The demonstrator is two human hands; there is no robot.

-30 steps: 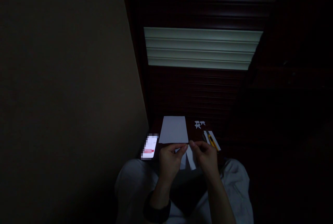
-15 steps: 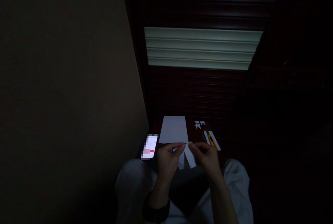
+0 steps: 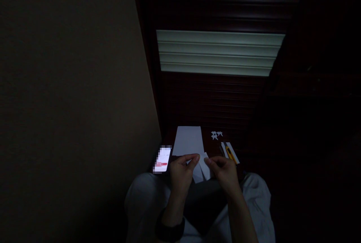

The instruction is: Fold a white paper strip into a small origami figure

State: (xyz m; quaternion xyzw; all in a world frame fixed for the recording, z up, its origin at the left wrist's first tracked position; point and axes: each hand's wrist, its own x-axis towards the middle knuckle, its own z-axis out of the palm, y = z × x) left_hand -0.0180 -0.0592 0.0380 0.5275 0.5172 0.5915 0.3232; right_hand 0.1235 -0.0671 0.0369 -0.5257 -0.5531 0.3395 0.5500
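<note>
Between my two hands is a piece of white paper (image 3: 198, 174), folded or in overlapping strips, its lower ends hanging apart over my lap. My left hand (image 3: 182, 167) pinches its upper left part between thumb and fingertips. On the other side, my right hand (image 3: 224, 167) pinches the upper right part the same way. Just beyond my hands a larger white sheet (image 3: 188, 139) lies flat on the dark table. The dim light hides the exact folds of the held paper.
A lit phone (image 3: 163, 159) lies at the table's left. Several small white paper cutouts (image 3: 215, 134) sit at the back right. A yellow utility knife (image 3: 230, 154) rests on white paper strips (image 3: 234, 153) by my right hand. A wall (image 3: 113, 85) rises on the left.
The held paper has shifted and turned slightly between my fingers, and its lower strips have come closer together. Both hands stay in nearly the same place.
</note>
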